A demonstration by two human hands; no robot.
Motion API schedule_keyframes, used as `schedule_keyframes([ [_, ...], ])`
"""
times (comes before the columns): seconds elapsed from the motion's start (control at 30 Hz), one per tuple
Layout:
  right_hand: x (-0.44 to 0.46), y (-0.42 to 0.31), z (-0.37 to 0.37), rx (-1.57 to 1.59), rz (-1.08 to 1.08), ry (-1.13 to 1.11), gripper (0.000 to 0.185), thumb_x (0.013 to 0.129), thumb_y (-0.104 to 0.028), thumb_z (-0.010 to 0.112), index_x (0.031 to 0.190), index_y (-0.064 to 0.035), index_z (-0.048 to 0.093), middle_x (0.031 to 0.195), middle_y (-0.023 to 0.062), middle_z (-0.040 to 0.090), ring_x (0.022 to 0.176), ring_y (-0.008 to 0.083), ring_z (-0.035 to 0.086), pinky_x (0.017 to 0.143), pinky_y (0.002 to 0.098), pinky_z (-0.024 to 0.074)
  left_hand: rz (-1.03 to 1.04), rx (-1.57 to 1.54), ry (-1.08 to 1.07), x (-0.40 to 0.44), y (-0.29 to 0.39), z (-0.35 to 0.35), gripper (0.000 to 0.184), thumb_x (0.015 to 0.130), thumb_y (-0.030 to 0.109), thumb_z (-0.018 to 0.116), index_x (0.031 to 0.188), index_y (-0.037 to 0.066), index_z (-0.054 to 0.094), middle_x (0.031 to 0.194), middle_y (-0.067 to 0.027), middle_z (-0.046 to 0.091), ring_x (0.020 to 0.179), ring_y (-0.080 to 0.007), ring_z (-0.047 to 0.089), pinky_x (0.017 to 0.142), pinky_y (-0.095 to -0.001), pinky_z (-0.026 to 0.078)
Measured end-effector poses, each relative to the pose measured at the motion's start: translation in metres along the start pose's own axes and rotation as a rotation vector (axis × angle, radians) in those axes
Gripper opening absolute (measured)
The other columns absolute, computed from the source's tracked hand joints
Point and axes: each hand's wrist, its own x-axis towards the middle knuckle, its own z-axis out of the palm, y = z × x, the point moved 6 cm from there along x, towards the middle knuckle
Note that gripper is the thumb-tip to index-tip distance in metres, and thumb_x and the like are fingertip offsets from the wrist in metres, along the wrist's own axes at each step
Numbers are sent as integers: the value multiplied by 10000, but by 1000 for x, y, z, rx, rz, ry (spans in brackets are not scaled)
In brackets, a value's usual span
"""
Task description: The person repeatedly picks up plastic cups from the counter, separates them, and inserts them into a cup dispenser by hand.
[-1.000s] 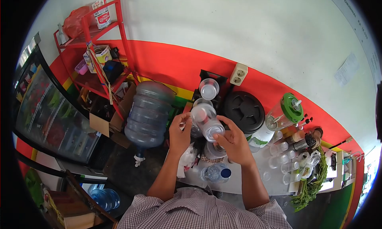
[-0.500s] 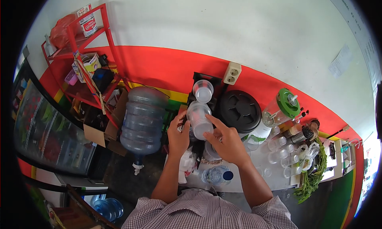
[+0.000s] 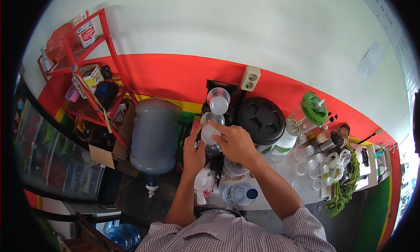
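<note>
A clear plastic cup (image 3: 209,133), or a short nested stack of them, is between my two hands in front of the black stand. My left hand (image 3: 194,155) rests along its left side, fingers pointing up and pressed near it. From the right, my right hand (image 3: 236,142) lays its fingers over the cup and grips it. Just behind stands another clear plastic cup (image 3: 218,101), apart from my fingers, against the black stand (image 3: 224,85). Below the held cup, a clear rounded container (image 3: 213,150) is partly hidden by my hands.
A large water jug (image 3: 154,138) stands upside down at left, near a red shelf (image 3: 111,46). To the right are a black-lidded bucket (image 3: 261,120), a green-lidded blender (image 3: 313,109) and several plastic cups (image 3: 306,166). A water bottle (image 3: 238,193) lies at the table's near edge.
Both hands have shifted slightly left with the cup, which now looks shorter and more tipped toward me. My right fingers have moved further across it. The camera view has also shifted a little.
</note>
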Motion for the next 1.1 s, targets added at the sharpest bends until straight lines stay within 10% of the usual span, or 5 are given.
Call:
schedule_keyframes([
  [0.2,4,5,5,156,87,-23,492,985,-239,724,1458,-115,667,811,227,738,824,454,718,767,524,577,5,-30,-36,4,4,-2,550,1001,18,644,1547,67,594,1395,-169,688,1159,-277,614,1044,-377,475],
  [0.47,-2,-28,-8,-48,-173,112,526,890,-186,786,1399,-132,666,1449,162,597,1209,398,655,847,480,619,-25,-25,-69,0,-13,-3,522,1029,35,631,1548,62,586,1427,-153,665,1205,-266,598,1055,-382,476],
  [1.1,-5,-13,10,-286,-105,98,746,814,-297,896,1469,-118,585,1377,222,673,986,357,783,747,424,644,7,-229,-83,5,-13,4,524,1045,41,606,1566,46,550,1484,-110,638,1317,-252,603,1073,-365,459],
])
